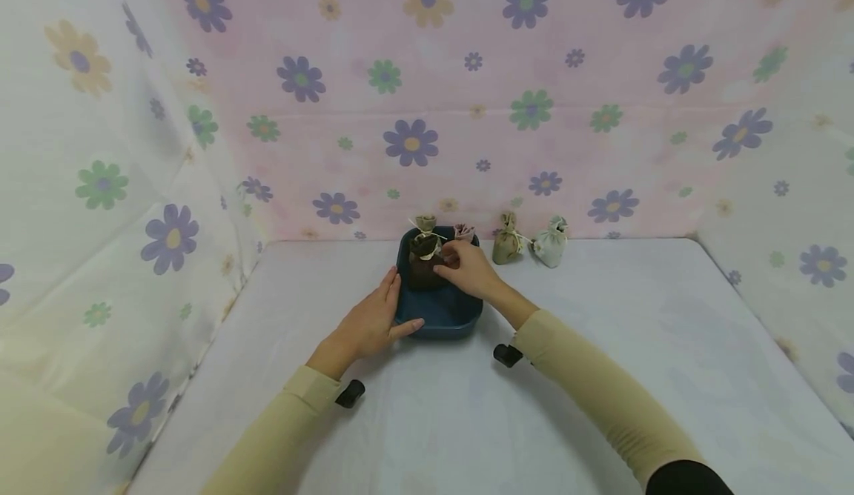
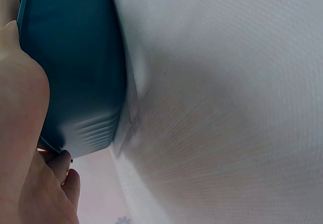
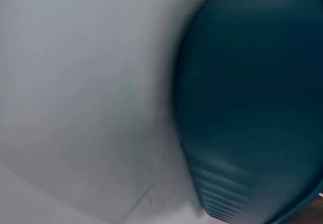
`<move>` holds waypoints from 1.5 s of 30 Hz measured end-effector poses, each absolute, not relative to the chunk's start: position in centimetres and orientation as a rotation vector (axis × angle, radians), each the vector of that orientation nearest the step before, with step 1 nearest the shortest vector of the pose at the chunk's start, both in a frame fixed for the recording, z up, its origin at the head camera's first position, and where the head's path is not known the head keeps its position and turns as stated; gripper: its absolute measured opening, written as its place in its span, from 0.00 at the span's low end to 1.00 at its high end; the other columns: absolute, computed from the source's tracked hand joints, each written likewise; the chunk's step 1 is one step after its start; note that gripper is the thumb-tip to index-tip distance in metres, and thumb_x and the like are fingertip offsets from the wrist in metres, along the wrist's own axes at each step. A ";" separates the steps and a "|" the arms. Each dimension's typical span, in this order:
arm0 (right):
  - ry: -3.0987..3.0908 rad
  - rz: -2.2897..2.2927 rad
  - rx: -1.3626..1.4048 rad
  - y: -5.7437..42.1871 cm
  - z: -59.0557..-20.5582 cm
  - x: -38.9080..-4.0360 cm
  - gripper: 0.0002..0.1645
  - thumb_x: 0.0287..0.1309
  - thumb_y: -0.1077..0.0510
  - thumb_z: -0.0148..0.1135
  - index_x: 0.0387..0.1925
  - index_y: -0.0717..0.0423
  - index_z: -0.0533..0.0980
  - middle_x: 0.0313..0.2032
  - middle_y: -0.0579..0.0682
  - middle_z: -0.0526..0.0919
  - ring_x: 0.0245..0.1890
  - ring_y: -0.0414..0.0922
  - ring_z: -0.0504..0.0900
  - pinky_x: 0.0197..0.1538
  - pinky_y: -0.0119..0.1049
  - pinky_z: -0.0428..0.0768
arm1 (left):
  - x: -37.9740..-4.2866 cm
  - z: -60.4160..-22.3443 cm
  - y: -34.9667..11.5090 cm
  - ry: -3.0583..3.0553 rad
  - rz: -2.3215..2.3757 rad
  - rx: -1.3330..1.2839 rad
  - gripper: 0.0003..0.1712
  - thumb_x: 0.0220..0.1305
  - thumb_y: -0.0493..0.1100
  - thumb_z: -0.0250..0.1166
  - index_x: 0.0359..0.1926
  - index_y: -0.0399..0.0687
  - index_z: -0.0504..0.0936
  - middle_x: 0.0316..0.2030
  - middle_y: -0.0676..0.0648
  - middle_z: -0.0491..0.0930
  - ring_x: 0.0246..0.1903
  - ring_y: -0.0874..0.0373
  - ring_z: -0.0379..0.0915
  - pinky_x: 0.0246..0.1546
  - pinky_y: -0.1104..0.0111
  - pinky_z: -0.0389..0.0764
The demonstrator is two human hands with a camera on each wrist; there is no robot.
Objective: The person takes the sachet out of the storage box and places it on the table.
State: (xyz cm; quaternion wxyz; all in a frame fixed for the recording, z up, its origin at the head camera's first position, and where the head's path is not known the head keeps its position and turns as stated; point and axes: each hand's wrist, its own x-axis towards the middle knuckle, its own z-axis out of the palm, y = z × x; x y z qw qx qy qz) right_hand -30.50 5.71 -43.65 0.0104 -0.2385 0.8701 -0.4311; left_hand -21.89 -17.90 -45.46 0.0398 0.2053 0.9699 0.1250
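A dark blue plastic bin [image 1: 440, 310] stands on the table with several small drawstring pouches at its far end. My left hand [image 1: 370, 321] lies along the bin's left side, fingers extended and thumb at the near rim. In the left wrist view, that hand [image 2: 25, 133] touches the bin's wall [image 2: 75, 57]. My right hand [image 1: 470, 269] reaches over the bin's right side, its thumb and curled fingers at a dark brown pouch [image 1: 425, 273] and seeming to pinch its side. Behind it show an olive pouch [image 1: 425, 222] and a pinkish pouch [image 1: 463, 233].
To the right of the bin, a green-brown pouch [image 1: 508, 243] and a pale whitish pouch [image 1: 550, 243] stand by the back wall. A white cloth [image 1: 427, 421] covers the table. Flower-patterned fabric [image 1: 467, 139] encloses the back and sides.
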 end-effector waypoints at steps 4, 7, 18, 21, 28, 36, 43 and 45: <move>2.747 -1.304 -0.728 5.2 -43.6 -30.8 0.29 0.68 0.57 0.67 0.63 0.71 0.73 0.55 0.64 0.82 0.53 0.55 0.84 0.57 0.47 0.82 | -21.9 -45.4 -17.9 2.977 0.385 0.642 0.65 0.68 0.80 0.47 0.79 0.29 0.43 0.81 0.35 0.36 0.78 0.41 0.47 0.74 0.52 0.59; 2.775 -1.270 -0.720 4.8 -43.4 -31.0 0.29 0.67 0.57 0.67 0.63 0.70 0.74 0.54 0.63 0.83 0.53 0.55 0.84 0.56 0.47 0.83 | -21.9 -45.4 -17.9 2.982 0.383 0.648 0.65 0.68 0.80 0.47 0.79 0.29 0.43 0.81 0.35 0.36 0.78 0.42 0.47 0.75 0.52 0.59; 2.770 -1.252 -0.678 3.9 -43.9 -31.5 0.21 0.65 0.57 0.69 0.55 0.66 0.80 0.48 0.60 0.86 0.49 0.53 0.85 0.54 0.46 0.83 | -21.7 -45.5 -17.9 2.980 0.410 0.647 0.65 0.68 0.80 0.47 0.80 0.30 0.44 0.81 0.36 0.36 0.78 0.42 0.48 0.74 0.53 0.59; 2.769 -1.259 -0.709 3.9 -44.2 -31.7 0.17 0.64 0.58 0.70 0.50 0.64 0.82 0.44 0.57 0.87 0.46 0.51 0.86 0.52 0.45 0.84 | -21.7 -45.6 -17.9 2.979 0.406 0.647 0.65 0.67 0.80 0.46 0.80 0.30 0.43 0.81 0.36 0.36 0.78 0.42 0.48 0.74 0.52 0.59; 2.781 -1.235 -0.791 3.9 -44.4 -31.9 0.12 0.63 0.59 0.70 0.46 0.60 0.83 0.39 0.54 0.87 0.40 0.49 0.85 0.47 0.43 0.83 | -21.8 -45.7 -17.9 2.985 0.395 0.654 0.65 0.67 0.81 0.45 0.80 0.30 0.43 0.81 0.36 0.36 0.78 0.42 0.48 0.74 0.52 0.60; 2.805 -1.161 -0.831 4.1 -44.2 -31.7 0.07 0.65 0.58 0.68 0.38 0.59 0.83 0.34 0.52 0.85 0.35 0.47 0.82 0.40 0.40 0.80 | -21.7 -45.4 -17.8 2.978 0.394 0.651 0.64 0.68 0.79 0.48 0.80 0.30 0.43 0.81 0.36 0.36 0.78 0.41 0.49 0.74 0.52 0.59; 2.760 -1.258 -0.849 4.3 -43.8 -31.3 0.10 0.68 0.60 0.66 0.46 0.60 0.84 0.40 0.53 0.87 0.39 0.46 0.83 0.45 0.41 0.82 | -21.7 -45.3 -17.8 2.977 0.400 0.650 0.64 0.68 0.79 0.48 0.80 0.30 0.43 0.81 0.36 0.36 0.77 0.41 0.50 0.74 0.51 0.61; 2.755 -1.268 -0.843 4.3 -43.4 -31.0 0.10 0.69 0.59 0.66 0.47 0.60 0.84 0.40 0.53 0.87 0.40 0.46 0.84 0.46 0.41 0.82 | -21.7 -45.3 -17.8 2.978 0.395 0.651 0.64 0.68 0.79 0.48 0.80 0.30 0.43 0.81 0.36 0.36 0.77 0.41 0.50 0.74 0.52 0.61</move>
